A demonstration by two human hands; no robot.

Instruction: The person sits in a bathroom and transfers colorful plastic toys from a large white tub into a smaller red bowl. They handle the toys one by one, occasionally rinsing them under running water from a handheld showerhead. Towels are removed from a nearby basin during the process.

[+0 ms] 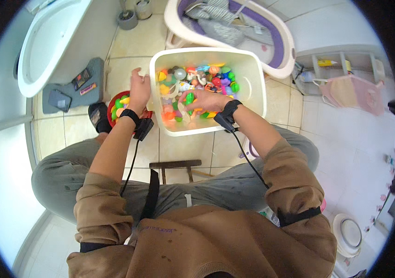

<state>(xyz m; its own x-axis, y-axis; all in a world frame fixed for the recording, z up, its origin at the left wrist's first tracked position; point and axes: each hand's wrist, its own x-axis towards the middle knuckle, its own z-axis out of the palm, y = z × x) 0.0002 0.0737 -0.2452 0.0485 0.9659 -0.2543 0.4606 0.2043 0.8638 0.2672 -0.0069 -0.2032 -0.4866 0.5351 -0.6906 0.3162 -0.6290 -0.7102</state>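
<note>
A large cream plastic bin stands before me with many small coloured plastic toys in it. My right hand reaches into its near part, thumb and fingers around a long green toy shaped like a vegetable. Over the bin's left side hovers my left hand, fingers apart and nothing between them. Beneath that wrist stands a red bowl holding yellow, green and orange toy pieces, partly hidden by my left forearm.
Behind the bin stands a white and purple baby bathtub with grey cloth inside. A grey padded mat on the left carries a phone and small packets. A dark wooden stool is between my legs; a shelf rack is at right.
</note>
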